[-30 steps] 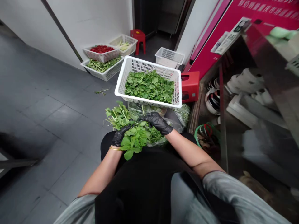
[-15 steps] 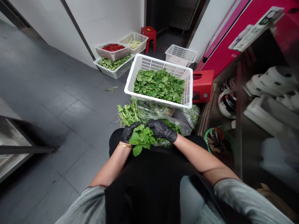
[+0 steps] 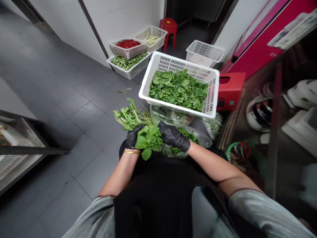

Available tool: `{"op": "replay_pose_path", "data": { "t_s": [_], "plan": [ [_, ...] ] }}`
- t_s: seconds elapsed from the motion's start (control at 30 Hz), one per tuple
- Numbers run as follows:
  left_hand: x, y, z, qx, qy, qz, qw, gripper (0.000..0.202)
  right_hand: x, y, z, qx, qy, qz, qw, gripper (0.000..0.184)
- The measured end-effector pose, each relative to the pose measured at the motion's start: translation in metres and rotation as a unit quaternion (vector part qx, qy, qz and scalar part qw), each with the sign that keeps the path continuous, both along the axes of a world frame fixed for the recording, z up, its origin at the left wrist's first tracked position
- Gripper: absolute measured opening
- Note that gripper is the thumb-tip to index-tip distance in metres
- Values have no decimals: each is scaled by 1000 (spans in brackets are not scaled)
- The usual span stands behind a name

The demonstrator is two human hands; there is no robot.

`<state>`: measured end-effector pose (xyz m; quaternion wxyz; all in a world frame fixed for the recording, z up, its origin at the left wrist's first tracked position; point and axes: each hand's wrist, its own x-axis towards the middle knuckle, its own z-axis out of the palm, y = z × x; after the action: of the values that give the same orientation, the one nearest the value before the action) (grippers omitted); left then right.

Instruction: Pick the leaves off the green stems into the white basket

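My left hand [image 3: 133,136], in a black glove, is closed round a bunch of leafy greens [image 3: 149,138]. Its leaves hang toward me and its cut stems stick out to the far left. My right hand [image 3: 173,135], gloved too, is curled at the right edge of the leaves; its fingertips are hidden, so what they pinch cannot be made out. Under and beside the right hand, a clear plastic bag [image 3: 203,136] with more greens lies over my lap. Just beyond, a white slotted basket [image 3: 151,74] holds many loose picked leaves [image 3: 178,89].
A red stool [image 3: 232,89] stands behind the basket's right side. Farther back are baskets of red chillies [image 3: 128,43], green stalks [image 3: 128,62] and pale stalks [image 3: 151,39], plus another white basket [image 3: 205,51]. Stem scraps [image 3: 125,90] lie on the floor. Shelving is at right; a metal rack [image 3: 32,150] is at left.
The view has shifted, so the surroundings sit differently. My left hand has turned the bunch, its stems now pointing farther left. My right hand stays close to the leaves.
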<state>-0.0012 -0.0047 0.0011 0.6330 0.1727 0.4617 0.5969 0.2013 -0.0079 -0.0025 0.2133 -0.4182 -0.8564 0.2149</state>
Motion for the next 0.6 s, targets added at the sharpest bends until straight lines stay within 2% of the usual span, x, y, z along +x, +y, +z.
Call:
{"op": "replay_pose_path", "data": {
  "t_s": [0.07,0.13,0.2,0.27,0.33,0.4,0.47,0.5,0.6],
  "plan": [
    [-12,9,4,27,28,46,998,32,4,8,5,-36,16,6,999,27],
    [-24,18,10,54,66,70,994,37,16,25,14,-61,56,-21,996,39],
    [-31,25,16,60,109,65,990,41,36,54,29,-43,95,-82,991,45],
    [-33,30,18,50,138,54,988,43,62,95,49,9,110,-151,982,44],
    [-31,32,16,48,147,56,986,44,88,139,70,50,65,-227,970,49],
    [-28,32,12,52,145,53,987,46,105,172,82,15,-61,-296,953,73],
    [-29,33,8,59,152,42,986,49,104,184,82,-14,-141,-298,944,81],
    [-31,33,7,62,158,35,985,50,96,182,77,-14,-137,-280,950,75],
    [-37,37,4,56,169,15,984,56,47,152,53,-33,-5,-198,980,42]
  ]
}}
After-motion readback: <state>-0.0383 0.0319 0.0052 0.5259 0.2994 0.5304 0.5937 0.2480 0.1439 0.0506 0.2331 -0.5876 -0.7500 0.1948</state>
